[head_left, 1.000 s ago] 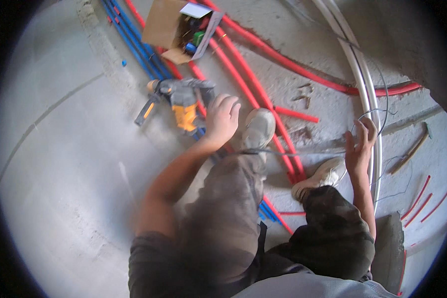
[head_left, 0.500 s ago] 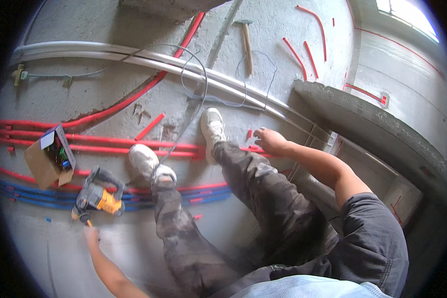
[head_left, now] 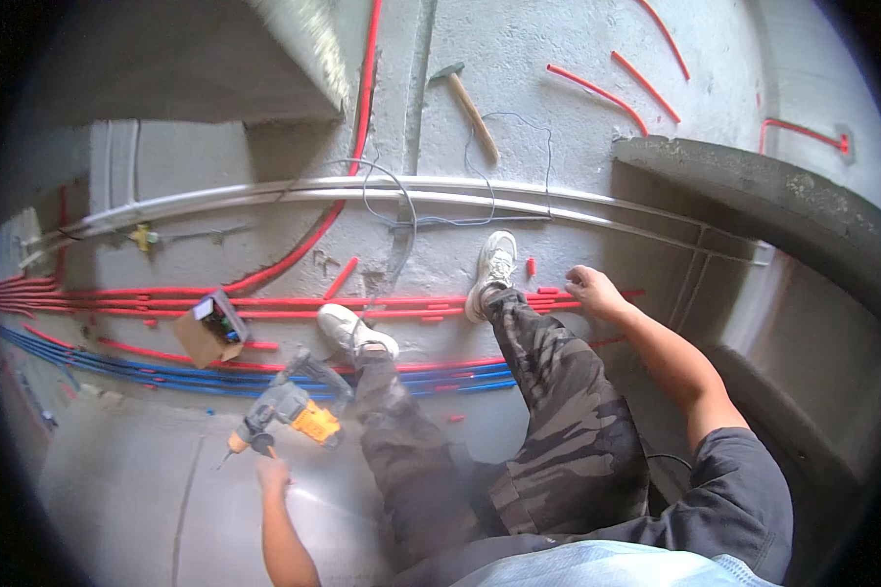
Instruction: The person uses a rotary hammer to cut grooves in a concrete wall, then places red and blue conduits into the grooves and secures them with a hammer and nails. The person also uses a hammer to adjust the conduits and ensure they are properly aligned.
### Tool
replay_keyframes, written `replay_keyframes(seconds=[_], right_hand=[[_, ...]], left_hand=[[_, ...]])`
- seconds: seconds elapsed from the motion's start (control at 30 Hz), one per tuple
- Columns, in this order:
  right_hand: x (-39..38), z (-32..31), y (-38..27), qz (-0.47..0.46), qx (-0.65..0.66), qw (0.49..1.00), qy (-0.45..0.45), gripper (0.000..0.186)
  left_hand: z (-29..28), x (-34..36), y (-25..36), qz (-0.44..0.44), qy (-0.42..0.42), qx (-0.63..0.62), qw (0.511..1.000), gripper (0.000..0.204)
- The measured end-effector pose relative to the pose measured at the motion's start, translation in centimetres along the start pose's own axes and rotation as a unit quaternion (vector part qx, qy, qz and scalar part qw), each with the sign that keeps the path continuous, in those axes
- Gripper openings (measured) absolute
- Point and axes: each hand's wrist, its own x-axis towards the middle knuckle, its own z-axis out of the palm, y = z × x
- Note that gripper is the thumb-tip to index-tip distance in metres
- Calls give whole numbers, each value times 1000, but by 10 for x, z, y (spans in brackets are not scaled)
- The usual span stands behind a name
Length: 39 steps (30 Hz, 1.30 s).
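Observation:
My left hand [head_left: 273, 474] grips the side handle of a grey-and-yellow rotary hammer [head_left: 299, 416], its bit angled down to the left. The tool is beside my left leg, over a pale floor near blue pipes [head_left: 460, 382]. My right hand [head_left: 587, 287] hangs beside my right knee above red pipes [head_left: 255, 310], its fingers loosely bent and apart, with nothing visible in them. My white shoes [head_left: 494, 264] rest among the pipes.
A cardboard box [head_left: 200, 340] of small items lies at left. Beyond are white pipes [head_left: 430, 183], loose grey cable, a wooden-handled hammer [head_left: 473, 112] and short red pipe pieces [head_left: 642, 89]. Concrete ledges [head_left: 748, 172] stand at the right and upper left [head_left: 215, 59].
The view has swung round since a second ago. My left hand has moved from above the rotary hammer onto its side handle; my right hand is away from the grey cable it was near.

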Motion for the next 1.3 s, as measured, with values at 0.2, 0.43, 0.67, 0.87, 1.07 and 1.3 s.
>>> replay_keyframes(seconds=[0.2, 0.43, 0.67, 0.87, 1.07, 1.3], right_hand=[[-64, -84, 82, 13, 73, 997, 13, 36], [-92, -175, 126, 28, 169, 980, 105, 31], [-78, -218, 138, 9, 202, 970, 132, 29], [-20, -262, 101, 23, 201, 974, 97, 26], [136, -355, 37, 39, 169, 985, -11, 29], [310, -518, -120, -51, 90, 994, -37, 38]], left_hand=[[-21, -152, 122, 31, 34, 130, 990, 25], [-42, -313, 288, 82, 79, 300, 947, 38], [-3, -380, 442, 159, 49, 312, 935, 40], [28, -408, 538, 204, 10, 324, 924, 38], [62, -369, 629, 229, -1, 370, 900, 30], [14, -387, 788, 180, 73, 287, 938, 31]])
